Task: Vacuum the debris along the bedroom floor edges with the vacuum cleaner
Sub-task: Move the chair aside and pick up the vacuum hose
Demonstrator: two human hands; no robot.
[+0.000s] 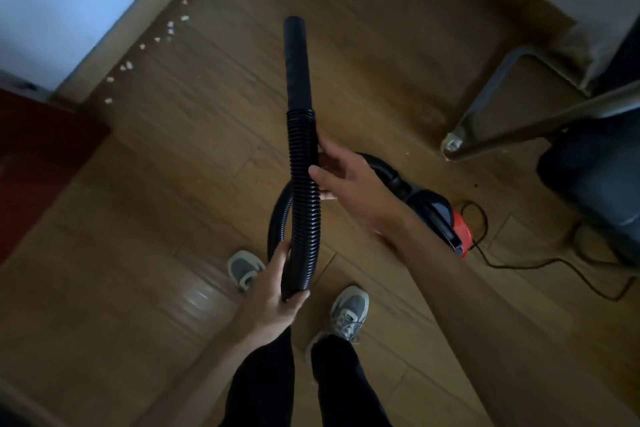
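Black ribbed plastic vacuum hose [304,166] runs lengthwise from the feet toward the far floor, its smooth black nozzle tube [296,62] pointing away. The left hand [273,291] curls round the hose's lower bend; the right hand [337,180] grips its middle, thumb across the ribs. The black-and-red vacuum cleaner body [436,218] sits just behind the right forearm, and white debris crumbs [169,28] line the left edge of the brown wooden floor [138,253]

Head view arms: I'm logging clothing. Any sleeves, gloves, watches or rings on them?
None visible. The left hand and right hand are ungloved and bare up to the frame edge; no sleeve, watch or ring shows.
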